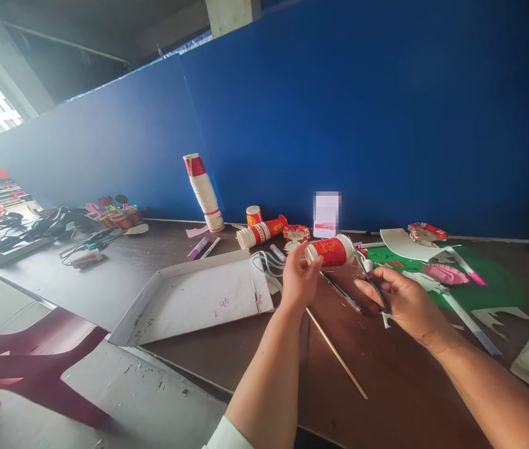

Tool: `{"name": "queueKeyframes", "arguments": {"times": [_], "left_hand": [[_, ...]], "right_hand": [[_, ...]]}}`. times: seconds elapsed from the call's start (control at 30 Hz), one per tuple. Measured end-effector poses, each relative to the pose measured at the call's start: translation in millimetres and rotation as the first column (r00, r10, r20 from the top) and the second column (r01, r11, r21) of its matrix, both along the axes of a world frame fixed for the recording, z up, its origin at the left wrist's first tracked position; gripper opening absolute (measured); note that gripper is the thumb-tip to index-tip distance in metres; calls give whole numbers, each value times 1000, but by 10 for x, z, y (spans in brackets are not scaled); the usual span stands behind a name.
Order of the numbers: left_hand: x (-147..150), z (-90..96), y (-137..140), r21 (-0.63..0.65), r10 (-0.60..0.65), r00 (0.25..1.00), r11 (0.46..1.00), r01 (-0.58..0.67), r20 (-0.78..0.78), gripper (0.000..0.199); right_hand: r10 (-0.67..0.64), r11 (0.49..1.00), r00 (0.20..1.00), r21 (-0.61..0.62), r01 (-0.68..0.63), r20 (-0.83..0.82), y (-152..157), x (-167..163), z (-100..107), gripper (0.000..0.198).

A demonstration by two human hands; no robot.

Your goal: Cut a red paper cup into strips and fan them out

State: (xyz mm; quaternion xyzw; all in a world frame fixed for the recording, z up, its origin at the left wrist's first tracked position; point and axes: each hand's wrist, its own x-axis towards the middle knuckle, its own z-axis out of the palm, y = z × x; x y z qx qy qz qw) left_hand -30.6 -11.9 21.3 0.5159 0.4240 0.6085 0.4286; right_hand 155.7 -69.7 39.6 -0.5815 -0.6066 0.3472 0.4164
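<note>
My left hand [302, 274] is closed around a red and white paper cup [332, 251], which lies on its side in the air above the brown table. My right hand [397, 296] grips black-handled scissors [374, 284], their blades at the cup's right end. Whether the blades are cutting into the cup I cannot tell. Below the cup lies a dark pen-like stick [343, 293]. A thin wooden stick [336, 353] rests on the table between my forearms.
A shallow white box [208, 293] lies left of my hands. Behind stand a tall stack of paper cups [203, 190] and a toppled stack [262, 232]. Paper scraps, markers and a pink paper piece [445, 274] lie right, on green. A maroon chair [35, 362] stands at lower left.
</note>
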Motion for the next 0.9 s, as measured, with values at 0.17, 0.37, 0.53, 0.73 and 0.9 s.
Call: {"name": "queueKeyframes", "arguments": {"times": [0.17, 0.37, 0.53, 0.73, 0.9], "left_hand": [[17, 15, -25, -5, -33, 999, 999, 33, 2, 60], [28, 8, -41, 18, -41, 999, 999, 42, -24, 57], [30, 7, -48, 20, -77, 997, 997, 77, -18, 56], [28, 11, -45, 21, -66, 997, 998, 67, -29, 56], [17, 14, -43, 15, -48, 998, 999, 49, -41, 55]], "right_hand": [[-21, 1000, 1000, 6, 21, 16, 27, 41, -10, 38], [-42, 998, 998, 57, 40, 40, 36, 49, -43, 38], [-86, 994, 992, 75, 79, 94, 29, 45, -40, 38], [-98, 987, 990, 139, 84, 98, 12, 32, -20, 40], [-98, 984, 991, 155, 84, 88, -5, 12, -5, 38]]}}
